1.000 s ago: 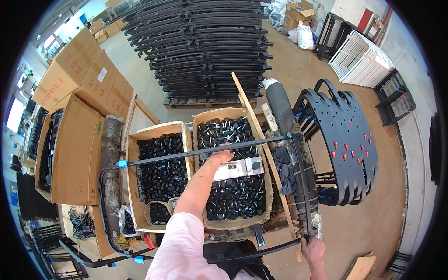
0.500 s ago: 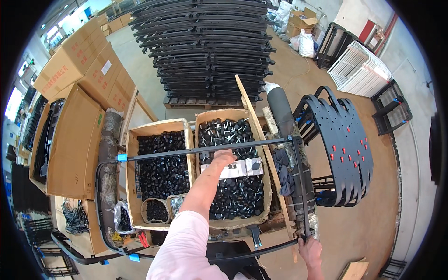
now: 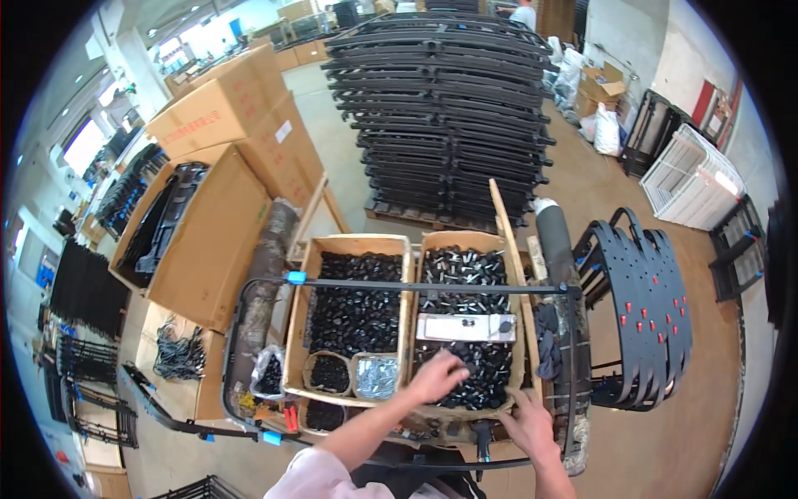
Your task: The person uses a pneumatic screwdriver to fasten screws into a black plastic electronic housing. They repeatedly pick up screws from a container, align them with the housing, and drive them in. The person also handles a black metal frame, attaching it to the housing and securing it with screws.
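My left hand (image 3: 440,377) is over the near part of the right-hand box (image 3: 406,328), among black-headed bolts (image 3: 478,378). Its fingers are curled together; whatever they hold is hidden. At the near right corner of that box, my right hand (image 3: 529,422) has its fingers apart, with nothing visible in them. A black tubular frame (image 3: 490,289) with blue tape lies across the boxes, around both forearms. Between the far and near bolts in the right-hand box sits a pale block (image 3: 449,328) with small dark pieces on it.
The left-hand box (image 3: 299,341) holds black parts and a small tub of silvery pins (image 3: 376,377). A power tool (image 3: 482,437) hangs below the right-hand box. Wrapped rollers (image 3: 552,224) flank the boxes. Beyond stand stacked black frames (image 3: 440,125); curved black panels (image 3: 652,316) are at right.
My left hand has moved from the pale block toward the near bolts. My right hand has let go of the frame's near right corner and moved to the box. The view has shifted.
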### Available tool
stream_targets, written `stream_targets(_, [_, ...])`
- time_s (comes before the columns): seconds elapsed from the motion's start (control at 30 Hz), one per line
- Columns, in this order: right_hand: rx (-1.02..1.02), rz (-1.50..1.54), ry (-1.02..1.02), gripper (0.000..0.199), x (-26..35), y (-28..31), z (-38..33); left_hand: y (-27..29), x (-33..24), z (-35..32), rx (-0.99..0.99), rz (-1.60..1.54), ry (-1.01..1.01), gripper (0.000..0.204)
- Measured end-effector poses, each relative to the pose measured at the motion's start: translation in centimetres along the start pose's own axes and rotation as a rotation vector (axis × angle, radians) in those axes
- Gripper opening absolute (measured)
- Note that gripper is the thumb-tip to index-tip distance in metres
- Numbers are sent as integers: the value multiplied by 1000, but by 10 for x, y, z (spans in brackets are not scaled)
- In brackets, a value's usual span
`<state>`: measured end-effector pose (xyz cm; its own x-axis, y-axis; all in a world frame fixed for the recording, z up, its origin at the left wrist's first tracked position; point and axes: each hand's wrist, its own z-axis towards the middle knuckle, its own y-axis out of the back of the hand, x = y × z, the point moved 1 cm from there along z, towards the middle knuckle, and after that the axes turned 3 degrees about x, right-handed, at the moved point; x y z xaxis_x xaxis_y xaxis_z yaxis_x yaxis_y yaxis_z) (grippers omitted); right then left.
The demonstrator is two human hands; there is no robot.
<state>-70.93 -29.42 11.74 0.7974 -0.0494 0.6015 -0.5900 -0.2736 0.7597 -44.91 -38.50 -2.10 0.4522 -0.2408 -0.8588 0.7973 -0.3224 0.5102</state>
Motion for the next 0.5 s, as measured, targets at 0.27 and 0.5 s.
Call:
stream_targets(0.27, [253,-76,567,41,72,-79,43,35,-30,-105,238,-748,593,30])
stream_targets(0.5, [28,78,245,30,90,-91,73,77,18,-174,-84,-611,512,34])
